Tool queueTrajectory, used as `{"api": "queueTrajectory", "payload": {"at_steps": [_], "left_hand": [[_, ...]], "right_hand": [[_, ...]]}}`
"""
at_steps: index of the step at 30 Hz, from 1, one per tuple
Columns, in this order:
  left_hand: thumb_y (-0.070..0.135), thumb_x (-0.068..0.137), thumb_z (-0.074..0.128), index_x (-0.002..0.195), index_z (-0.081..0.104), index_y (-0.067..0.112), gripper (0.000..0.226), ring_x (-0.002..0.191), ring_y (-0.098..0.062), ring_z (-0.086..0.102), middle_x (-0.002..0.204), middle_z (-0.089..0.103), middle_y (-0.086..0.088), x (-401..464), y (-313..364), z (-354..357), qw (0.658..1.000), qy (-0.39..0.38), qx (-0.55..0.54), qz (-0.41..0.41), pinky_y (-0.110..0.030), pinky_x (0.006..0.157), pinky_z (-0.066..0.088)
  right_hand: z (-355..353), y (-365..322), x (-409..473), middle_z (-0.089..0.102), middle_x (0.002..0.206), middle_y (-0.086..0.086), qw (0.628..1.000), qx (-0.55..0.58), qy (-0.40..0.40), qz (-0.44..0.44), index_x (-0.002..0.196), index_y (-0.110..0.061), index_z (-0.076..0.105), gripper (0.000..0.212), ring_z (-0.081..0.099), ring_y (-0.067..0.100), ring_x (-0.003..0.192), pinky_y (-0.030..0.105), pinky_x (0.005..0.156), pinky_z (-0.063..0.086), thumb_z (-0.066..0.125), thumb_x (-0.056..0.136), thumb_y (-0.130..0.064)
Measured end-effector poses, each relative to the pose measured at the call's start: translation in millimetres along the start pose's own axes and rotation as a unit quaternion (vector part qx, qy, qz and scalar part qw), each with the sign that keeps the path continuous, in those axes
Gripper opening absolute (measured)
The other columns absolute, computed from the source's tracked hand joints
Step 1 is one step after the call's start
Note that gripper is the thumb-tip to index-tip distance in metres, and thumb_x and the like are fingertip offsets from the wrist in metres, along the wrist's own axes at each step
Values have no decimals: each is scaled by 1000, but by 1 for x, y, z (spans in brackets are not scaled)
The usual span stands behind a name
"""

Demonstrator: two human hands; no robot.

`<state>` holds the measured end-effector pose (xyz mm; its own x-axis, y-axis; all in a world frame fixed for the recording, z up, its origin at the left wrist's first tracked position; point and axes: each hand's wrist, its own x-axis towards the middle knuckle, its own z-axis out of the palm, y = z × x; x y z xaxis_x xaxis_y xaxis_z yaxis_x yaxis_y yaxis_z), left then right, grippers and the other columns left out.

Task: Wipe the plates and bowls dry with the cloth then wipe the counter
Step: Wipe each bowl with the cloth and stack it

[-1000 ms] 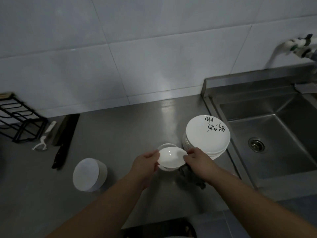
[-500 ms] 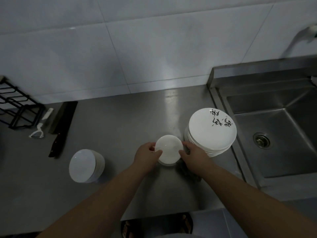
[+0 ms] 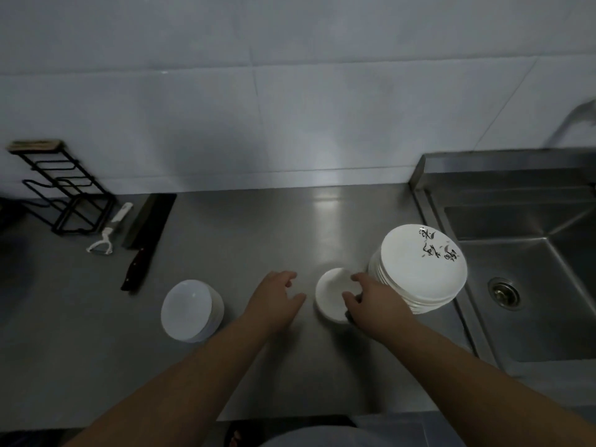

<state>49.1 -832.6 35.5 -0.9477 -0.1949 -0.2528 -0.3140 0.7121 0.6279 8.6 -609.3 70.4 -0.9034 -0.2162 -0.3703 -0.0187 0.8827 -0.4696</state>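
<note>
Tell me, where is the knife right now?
In the head view, the knife lies on the left of the counter, between the white peeler and the stack of bowls.

Clearances around the right grip [image 3: 371,301] at the small bowl stack [image 3: 333,293]

Right of the grip: tall plate stack [image 3: 422,269], just beside it, blocks passage; sink [image 3: 532,285] beyond it. Left of the grip: narrow bare strip of worktop [image 3: 258,227], then the left grip [image 3: 277,296], apart from the bowls. Further left: second bowl stack [image 3: 190,309]; knife [image 3: 142,250], peeler [image 3: 104,240] and wire rack [image 3: 64,195] well apart. Beyond the grip: open worktop to the wall.
</note>
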Motion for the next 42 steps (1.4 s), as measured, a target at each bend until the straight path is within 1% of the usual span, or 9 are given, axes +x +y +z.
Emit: {"api": "queueTrajectory", "payload": {"at_steps": [3,5,7,15,19,24,30,36,42], "left_hand": [[35,92,70,137,58,23,48,100,-15,58,120,57,3,-15,-26,-38,999,34,4,-6,-29,97,47],[36,93,69,136,58,26,46,105,-17,60,121,57,4,-26,-50,-65,998,57,9,-28,-34,99,49],[34,92,70,133,60,24,44,111,-20,60,123,58,2,-38,-79,-87,995,88,11,-49,-36,103,47],[41,94,63,145,50,20,56,123,-25,54,140,49,-4,-78,-175,-139,980,100,58,-161,-37,104,46],[36,93,68,135,60,20,46,105,-18,63,113,68,1,-78,-195,-144,988,50,36,-138,-32,92,50],[33,92,72,123,61,23,35,91,-13,63,97,68,6,-73,-203,-144,993,39,16,-112,-28,80,49],[34,83,78,108,51,28,37,78,-6,59,87,62,7,-67,-208,-144,989,51,-73,-116,-22,62,41],[32,82,79,106,52,29,36,76,-11,63,82,64,8,-72,-200,-147,981,87,-157,-71,-25,64,45],[33,89,73,120,47,34,40,81,-2,62,88,65,12,-98,-166,-117,990,32,-133,-24,-21,68,48]], "right_hand": [[7,-35,2,74,100,-7,1000,2,3,-20,140,-28,51,46,68,15,97,37,91,54,54,99,-49],[17,-64,3,69,82,-12,999,11,-14,-34,137,-27,53,42,63,2,80,31,87,52,54,100,-49],[32,-92,4,70,74,-11,998,23,-48,-36,135,-29,52,41,64,3,72,36,84,58,53,100,-51],[102,-188,0,74,81,-9,989,7,-119,-88,122,-33,53,36,71,7,73,40,79,63,59,95,-56],[128,-212,-5,70,99,-5,986,-58,-107,-112,111,-29,56,29,66,16,87,41,82,59,61,96,-54],[146,-218,-8,67,94,-3,988,-86,-86,-92,101,-26,57,23,63,16,86,36,80,57,56,100,-49],[155,-227,-11,66,90,1,995,-63,-50,-53,94,-22,57,23,64,22,83,42,78,58,55,98,-45],[154,-216,-20,64,80,-4,999,-6,-24,-21,88,-24,57,25,61,13,74,37,74,57,56,98,-47],[134,-165,-43,64,78,-3,999,2,-31,8,86,-22,56,26,62,14,75,33,68,53,59,97,-45]]}}
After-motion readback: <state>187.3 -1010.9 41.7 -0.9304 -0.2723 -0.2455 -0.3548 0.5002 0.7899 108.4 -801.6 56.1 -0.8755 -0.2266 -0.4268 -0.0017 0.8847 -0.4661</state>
